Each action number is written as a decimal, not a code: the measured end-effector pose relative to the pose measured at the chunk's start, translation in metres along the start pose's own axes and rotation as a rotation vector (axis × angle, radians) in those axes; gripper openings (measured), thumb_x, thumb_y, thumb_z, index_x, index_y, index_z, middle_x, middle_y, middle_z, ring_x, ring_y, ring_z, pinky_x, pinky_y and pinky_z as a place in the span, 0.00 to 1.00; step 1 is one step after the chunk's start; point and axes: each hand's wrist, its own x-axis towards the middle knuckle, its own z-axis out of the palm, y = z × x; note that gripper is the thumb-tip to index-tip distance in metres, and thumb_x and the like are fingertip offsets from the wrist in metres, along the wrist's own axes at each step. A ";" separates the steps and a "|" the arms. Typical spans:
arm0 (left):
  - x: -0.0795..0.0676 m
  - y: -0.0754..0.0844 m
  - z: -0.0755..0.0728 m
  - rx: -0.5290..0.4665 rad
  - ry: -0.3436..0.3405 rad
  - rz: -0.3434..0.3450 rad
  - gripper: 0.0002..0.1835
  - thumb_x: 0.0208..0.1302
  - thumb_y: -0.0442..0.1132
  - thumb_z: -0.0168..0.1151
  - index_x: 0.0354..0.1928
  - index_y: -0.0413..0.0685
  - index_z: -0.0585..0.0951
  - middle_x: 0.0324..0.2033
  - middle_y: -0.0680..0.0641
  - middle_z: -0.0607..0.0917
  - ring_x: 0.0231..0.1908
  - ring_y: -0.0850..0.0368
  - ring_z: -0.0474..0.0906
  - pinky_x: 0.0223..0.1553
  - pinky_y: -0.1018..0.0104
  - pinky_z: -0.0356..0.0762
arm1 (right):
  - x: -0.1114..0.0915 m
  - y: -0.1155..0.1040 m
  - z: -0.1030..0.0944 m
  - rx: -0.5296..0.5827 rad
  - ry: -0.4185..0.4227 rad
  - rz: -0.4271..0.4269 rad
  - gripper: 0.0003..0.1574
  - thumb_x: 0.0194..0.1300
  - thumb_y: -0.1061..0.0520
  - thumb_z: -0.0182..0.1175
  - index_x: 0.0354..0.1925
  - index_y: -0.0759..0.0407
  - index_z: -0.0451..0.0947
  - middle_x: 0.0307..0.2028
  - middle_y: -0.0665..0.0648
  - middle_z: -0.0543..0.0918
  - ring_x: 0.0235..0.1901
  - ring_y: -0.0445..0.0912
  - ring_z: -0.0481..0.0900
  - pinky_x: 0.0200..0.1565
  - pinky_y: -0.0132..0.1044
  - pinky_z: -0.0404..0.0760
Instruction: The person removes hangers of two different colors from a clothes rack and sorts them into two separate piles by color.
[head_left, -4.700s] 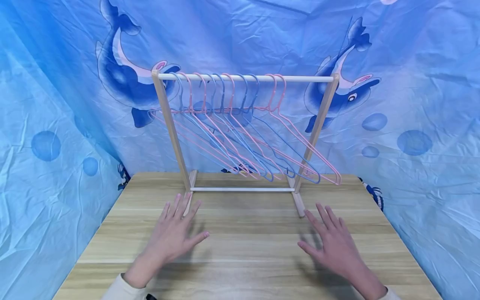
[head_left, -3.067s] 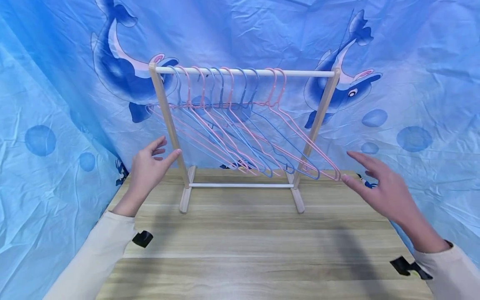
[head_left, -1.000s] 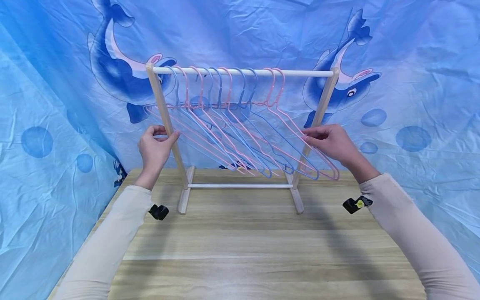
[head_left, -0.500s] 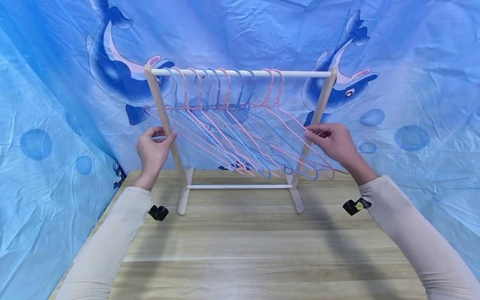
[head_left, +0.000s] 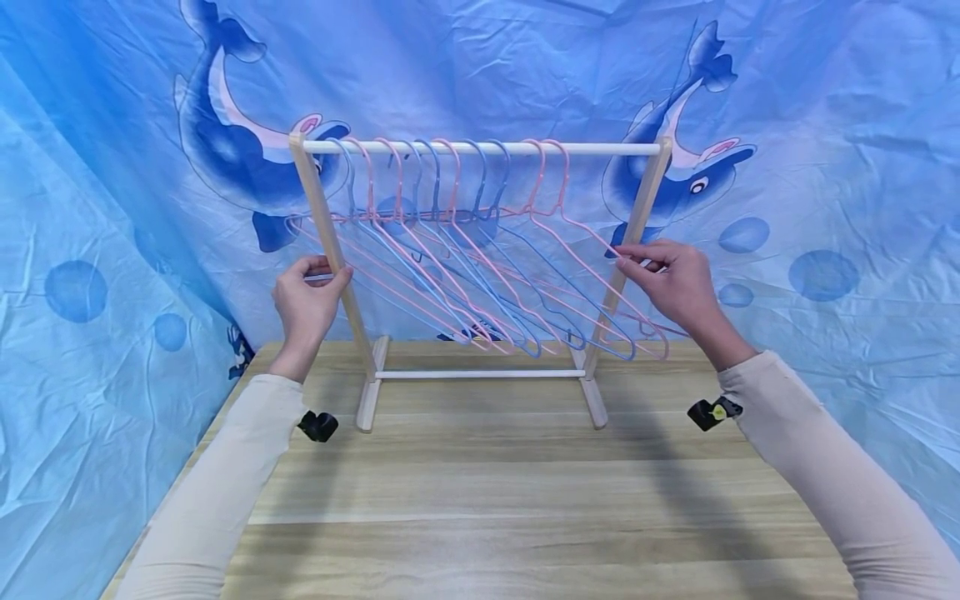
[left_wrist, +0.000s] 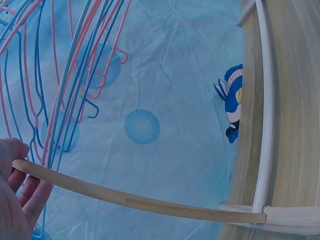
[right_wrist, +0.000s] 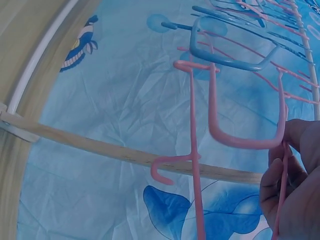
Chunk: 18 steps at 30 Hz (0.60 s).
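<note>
My left hand (head_left: 303, 300) grips the left wooden post (head_left: 318, 200) of a small garment rack, thumb in front and fingers curled behind. The left wrist view shows that post (left_wrist: 125, 197) running between thumb and fingers. On the other side, my right hand (head_left: 671, 283) pinches the sloping arm of the rightmost pink clothes hanger (head_left: 585, 232). Its hook still sits over the white top rail (head_left: 607, 149). In the right wrist view a thin pink rod passes through the right hand (right_wrist: 295, 185). Beside it hangs another pink hanger (head_left: 567, 250), to the left.
Several blue and pink hangers (head_left: 480, 254) crowd the rail's left and middle. The rack stands near the back of a wooden table (head_left: 480, 467), its lower white bar (head_left: 480, 374) close to the tabletop. A blue dolphin-print cloth (head_left: 495, 67) hangs behind and at both sides.
Both hands rose from over the table; the left took hold of the post, the right of the rightmost pink hanger. That hanger has since swung right, apart from the neighbouring pink one.
</note>
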 end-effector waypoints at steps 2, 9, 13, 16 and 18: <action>0.000 0.000 0.000 0.000 -0.001 -0.001 0.20 0.67 0.48 0.70 0.53 0.42 0.85 0.46 0.42 0.87 0.42 0.50 0.86 0.35 0.79 0.77 | 0.000 -0.001 -0.001 -0.003 0.011 -0.025 0.15 0.71 0.51 0.66 0.51 0.56 0.89 0.41 0.62 0.88 0.30 0.39 0.76 0.26 0.25 0.71; -0.001 0.000 -0.001 -0.001 -0.005 0.003 0.20 0.67 0.48 0.70 0.53 0.42 0.85 0.46 0.41 0.88 0.41 0.52 0.86 0.35 0.80 0.77 | 0.000 -0.002 -0.007 -0.072 0.040 -0.083 0.13 0.70 0.54 0.67 0.49 0.57 0.90 0.37 0.62 0.86 0.27 0.36 0.74 0.26 0.22 0.68; 0.000 0.000 -0.001 0.002 -0.006 -0.002 0.20 0.67 0.48 0.70 0.53 0.42 0.85 0.46 0.41 0.87 0.41 0.52 0.86 0.36 0.79 0.77 | 0.001 -0.001 -0.014 -0.080 0.063 -0.097 0.12 0.70 0.55 0.67 0.49 0.57 0.90 0.37 0.61 0.87 0.27 0.31 0.73 0.25 0.22 0.69; 0.001 0.001 -0.001 0.005 -0.009 -0.007 0.20 0.67 0.49 0.70 0.53 0.42 0.85 0.46 0.42 0.87 0.41 0.52 0.86 0.37 0.77 0.78 | 0.002 0.000 -0.019 -0.082 0.085 -0.105 0.12 0.70 0.56 0.68 0.49 0.57 0.89 0.38 0.61 0.87 0.26 0.27 0.72 0.24 0.22 0.69; 0.001 0.001 -0.001 0.006 -0.013 -0.008 0.21 0.67 0.49 0.70 0.53 0.42 0.85 0.46 0.42 0.87 0.42 0.52 0.86 0.38 0.76 0.79 | 0.002 0.000 -0.023 -0.090 0.099 -0.113 0.13 0.70 0.56 0.67 0.49 0.58 0.89 0.37 0.62 0.87 0.25 0.26 0.71 0.24 0.22 0.68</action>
